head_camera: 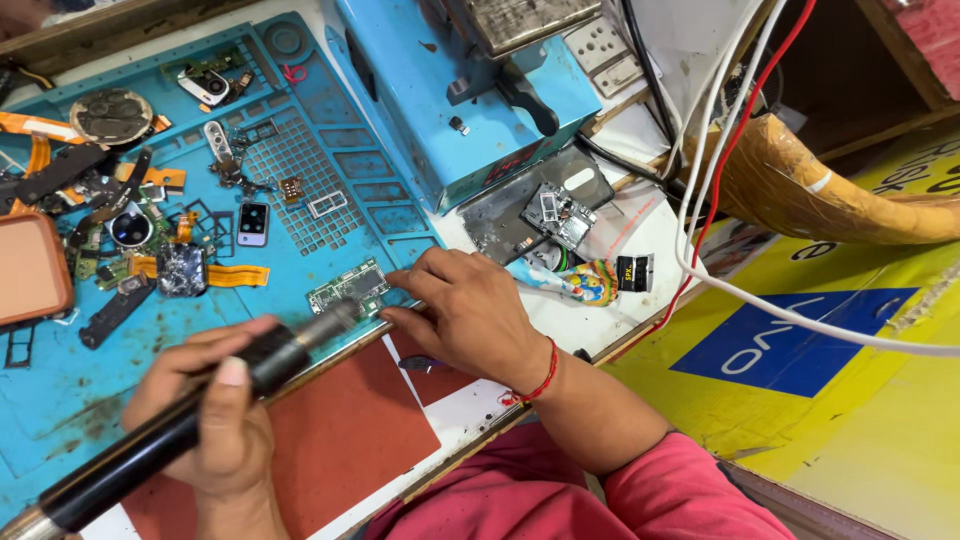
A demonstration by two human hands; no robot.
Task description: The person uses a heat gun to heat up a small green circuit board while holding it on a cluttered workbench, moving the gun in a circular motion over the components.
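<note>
Left hand (215,420): you have it wrapped tight around the black hot-air handle (170,430); its metal nozzle (330,322) points at the small green circuit board (350,288), tip right at the board's near edge.
Right hand (470,315): fingertips pressed down beside the board's right end, pinning it flat; nothing is enclosed in this hand.
Board position: on the blue work mat (300,190), near its front right corner, just above the red pad (340,430).
Burn risk: your right fingertips sit very close to the nozzle; a small drift of the handle could put heat on them, I judge.
Slip risk: the board is held only at one end; a nudge from the nozzle could pivot it off the mat edge.
Stray heat: the orange flex cable (235,275) and loose parts lie near on the mat; a wide sweep might scorch them.
Mat compartments: the moulded pockets hold a small camera module (252,222) and a metal frame piece (327,204); several pockets look bare.
Orange tray (30,270): at the left edge; contents cannot be told.
</note>
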